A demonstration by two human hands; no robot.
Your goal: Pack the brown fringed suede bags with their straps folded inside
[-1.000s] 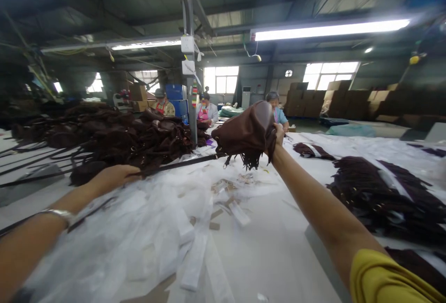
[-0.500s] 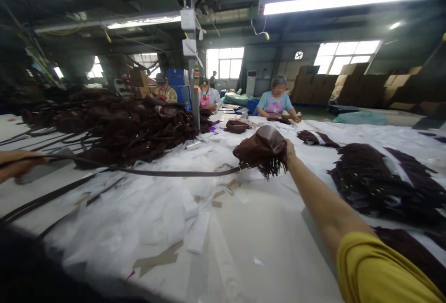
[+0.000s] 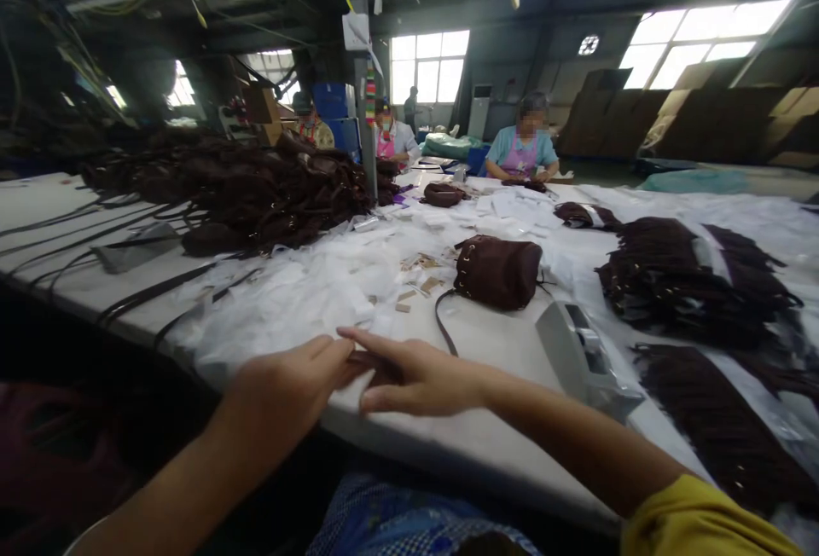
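A small brown suede bag point(image 3: 497, 271) rests on the white table point(image 3: 486, 419), a little beyond my hands. Its thin brown strap point(image 3: 443, 326) runs from the bag toward me. My left hand point(image 3: 291, 390) and my right hand point(image 3: 419, 377) meet at the table's near edge, fingers pinched on the strap's end. Both hands touch each other there.
A big heap of brown bags point(image 3: 256, 189) covers the left of the table, with loose straps point(image 3: 147, 292) and white paper scraps point(image 3: 307, 287). Brown fringed pieces point(image 3: 678, 279) lie at right. A grey tape dispenser point(image 3: 585, 356) sits near my right arm. Several seated workers point(image 3: 521, 151) are at the far end.
My right hand set the bag down on the table and drew back. My left hand came in from the far left, and both hands now hold the strap's end near me.
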